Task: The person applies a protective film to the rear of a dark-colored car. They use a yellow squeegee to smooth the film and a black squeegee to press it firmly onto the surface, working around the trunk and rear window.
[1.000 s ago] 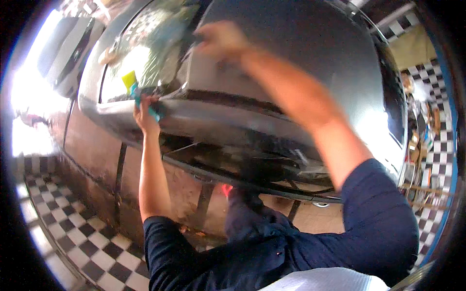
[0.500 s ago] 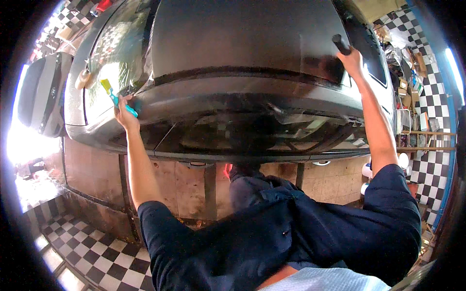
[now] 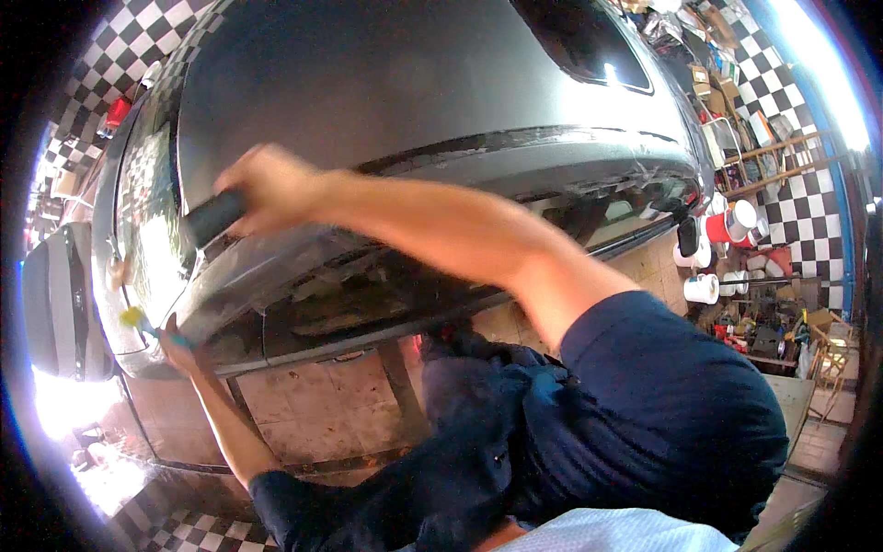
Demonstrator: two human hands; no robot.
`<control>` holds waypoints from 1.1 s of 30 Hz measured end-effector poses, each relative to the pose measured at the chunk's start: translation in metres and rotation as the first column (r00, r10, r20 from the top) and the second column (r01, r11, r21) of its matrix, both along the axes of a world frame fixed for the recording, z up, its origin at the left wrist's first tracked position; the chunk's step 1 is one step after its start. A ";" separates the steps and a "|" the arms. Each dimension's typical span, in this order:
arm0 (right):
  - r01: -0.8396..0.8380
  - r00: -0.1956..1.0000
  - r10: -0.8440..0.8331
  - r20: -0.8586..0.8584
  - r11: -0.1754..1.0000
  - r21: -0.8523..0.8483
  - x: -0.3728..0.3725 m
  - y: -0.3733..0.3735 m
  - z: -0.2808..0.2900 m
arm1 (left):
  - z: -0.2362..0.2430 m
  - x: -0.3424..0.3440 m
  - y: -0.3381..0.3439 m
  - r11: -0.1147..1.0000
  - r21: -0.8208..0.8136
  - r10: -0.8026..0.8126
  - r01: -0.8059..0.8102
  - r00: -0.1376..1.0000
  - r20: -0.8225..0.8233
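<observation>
Head view: right hand [image 3: 271,189] now at near left corner of roof [image 3: 368,92], swung across from roof's right end, black block [image 3: 213,219] with it; passes seem to span roof end to end. Right fingers clamped on block; whether block touches roof, cannot tell. Left hand [image 3: 177,351] beyond roof's left edge, near glass [image 3: 152,248], fingers wrapped round tool [image 3: 138,319]. Roof broad, gently domed, dull dark grey; glass slick, mirroring checks; block blunt, oblong; tool slim, teal handle, yellow head, blurred.
</observation>
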State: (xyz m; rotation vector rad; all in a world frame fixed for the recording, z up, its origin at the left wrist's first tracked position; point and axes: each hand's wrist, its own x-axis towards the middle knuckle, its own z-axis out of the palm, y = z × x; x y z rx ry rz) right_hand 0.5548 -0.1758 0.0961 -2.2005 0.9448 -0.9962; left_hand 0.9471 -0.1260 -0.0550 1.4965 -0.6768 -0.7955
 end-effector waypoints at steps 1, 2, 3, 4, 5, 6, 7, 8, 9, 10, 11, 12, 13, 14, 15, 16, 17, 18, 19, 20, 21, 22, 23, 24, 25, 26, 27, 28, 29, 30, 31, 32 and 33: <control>0.067 0.993 -0.066 0.094 0.998 -0.013 -0.043 0.009 0.007 | -0.019 0.055 0.034 0.999 -0.033 -0.004 0.005 1.000 0.015; 0.130 0.976 -0.153 0.155 0.980 0.149 -0.091 0.022 0.021 | -0.037 0.106 0.068 0.998 -0.065 -0.013 0.015 1.000 0.028; 0.383 0.923 -0.380 -0.066 0.923 0.041 -0.150 0.030 0.025 | -0.049 0.129 0.103 0.991 -0.126 0.050 -0.047 0.998 0.023; 0.509 0.856 -0.515 0.049 0.855 0.096 -0.218 0.035 0.005 | -0.066 0.138 0.139 0.947 -0.257 0.157 -0.190 0.977 -0.146; 0.594 0.785 -0.617 0.063 0.777 0.208 -0.296 0.042 -0.001 | -0.079 0.129 0.165 0.946 -0.209 0.230 -0.246 0.968 -0.098; 0.675 0.737 -0.675 -0.013 0.737 -0.031 -0.373 0.050 -0.006 | -0.089 0.117 0.197 0.945 -0.130 0.301 -0.299 0.954 -0.007; 0.732 0.679 -0.733 -0.052 0.680 -0.024 -0.415 0.065 0.004 | -0.095 0.105 0.240 0.934 -0.045 0.358 -0.356 0.928 0.101; 0.828 0.541 -0.822 -0.178 0.557 -0.055 -0.448 0.071 0.008 | -0.103 0.096 0.282 0.915 0.033 0.391 -0.403 0.902 0.182; 0.830 0.549 -0.828 -0.113 0.556 -0.045 -0.477 0.071 -0.004 | -0.111 0.088 0.324 0.897 0.113 0.393 -0.427 0.889 0.236; 0.835 0.525 -0.826 -0.203 0.546 -0.064 -0.481 0.063 -0.009 | -0.119 0.092 0.372 0.878 0.192 0.379 -0.438 0.882 0.280; 0.817 0.535 -0.809 -0.244 0.569 -0.097 -0.478 0.051 -0.021 | -0.126 0.093 0.414 0.855 0.271 0.352 -0.442 0.879 0.322; 0.798 0.539 -0.792 -0.288 0.589 -0.125 -0.468 0.039 -0.035 | -0.131 0.093 0.454 0.827 0.349 0.317 -0.441 0.878 0.359; 0.757 0.563 -0.759 -0.328 0.632 -0.164 -0.449 0.025 -0.044 | -0.138 0.088 0.482 0.818 0.369 0.407 -0.441 0.897 0.170; 0.734 0.594 -0.727 -0.346 0.665 -0.138 -0.401 0.019 -0.027 | -0.141 0.074 0.489 0.772 0.395 0.464 -0.499 0.866 0.187; 0.712 0.657 -0.675 -0.337 0.702 -0.019 -0.363 0.014 -0.012 | -0.143 0.060 0.486 0.730 0.419 0.506 -0.539 0.839 0.199; 0.688 0.698 -0.670 -0.253 0.726 -0.023 -0.326 0.013 -0.005 | -0.143 0.048 0.468 0.694 0.444 0.536 -0.567 0.818 0.207; 0.481 0.876 -0.475 -0.081 0.872 0.093 -0.294 -0.014 -0.022 | -0.143 0.080 0.478 0.753 0.467 0.467 -0.464 0.876 0.118; 0.439 0.897 -0.435 -0.082 0.852 0.286 -0.244 -0.030 -0.024 | -0.135 0.114 0.492 0.793 0.491 0.388 -0.359 0.920 0.047; 0.281 0.942 -0.327 0.072 0.888 0.364 -0.187 -0.029 -0.010 | -0.137 0.121 0.495 0.797 0.488 0.390 -0.357 0.920 0.036; 0.132 0.985 -0.165 0.044 0.901 0.414 -0.145 -0.044 -0.014 | -0.135 0.129 0.491 0.808 0.478 0.380 -0.344 0.925 0.023; 0.049 0.991 -0.077 0.111 0.970 0.238 -0.096 -0.050 -0.026 | -0.144 0.109 0.458 0.808 0.407 0.431 -0.427 0.898 0.088; -0.002 0.997 -0.012 0.071 0.980 0.199 -0.072 -0.047 -0.027 | -0.131 0.053 0.378 0.816 0.346 0.445 -0.463 0.885 0.133; -0.060 0.996 0.049 0.070 0.984 0.166 -0.052 -0.035 -0.020 | -0.101 0.043 0.356 0.842 0.311 0.419 -0.440 0.898 0.137; -0.127 0.991 0.119 0.064 0.983 0.133 -0.037 -0.028 -0.015 | -0.075 0.032 0.337 0.863 0.279 0.397 -0.420 0.907 0.139; -0.120 0.991 0.110 0.076 0.982 0.148 -0.041 -0.019 -0.009 | -0.063 0.031 0.348 0.870 0.256 0.395 -0.421 0.906 0.149; 0.026 1.000 -0.026 -0.006 0.997 0.073 -0.054 -0.009 -0.005 | -0.070 0.051 0.389 0.887 0.217 0.394 -0.407 0.913 0.102; 0.119 0.988 -0.084 -0.132 0.952 0.284 -0.085 0.007 0.033 | -0.085 0.084 0.434 0.900 0.180 0.392 -0.398 0.918 0.069; 0.137 0.969 -0.215 0.120 0.876 0.463 -0.164 -0.017 -0.020 | -0.089 0.107 0.458 0.932 0.132 0.338 -0.338 0.941 0.021; 0.130 0.853 -0.392 0.344 0.799 0.588 -0.246 -0.034 -0.069 | -0.097 0.097 0.451 0.892 0.189 0.411 -0.410 0.911 0.039; 0.472 0.834 -0.545 0.088 0.787 0.398 -0.296 -0.018 -0.040 | -0.093 0.069 0.439 0.829 0.247 0.500 -0.502 0.863 0.073; 0.730 0.682 -0.720 -0.127 0.665 0.157 -0.341 0.000 -0.002 | -0.087 0.056 0.455 0.818 0.198 0.548 -0.540 0.837 0.018; 0.715 0.690 -0.723 -0.025 0.687 -0.130 -0.392 -0.001 -0.011 | -0.097 0.044 0.472 0.805 0.166 0.583 -0.569 0.811 -0.048; 0.822 0.498 -0.823 -0.272 0.548 -0.154 -0.418 0.003 -0.009 | -0.102 0.028 0.485 0.791 0.141 0.611 -0.596 0.784 -0.110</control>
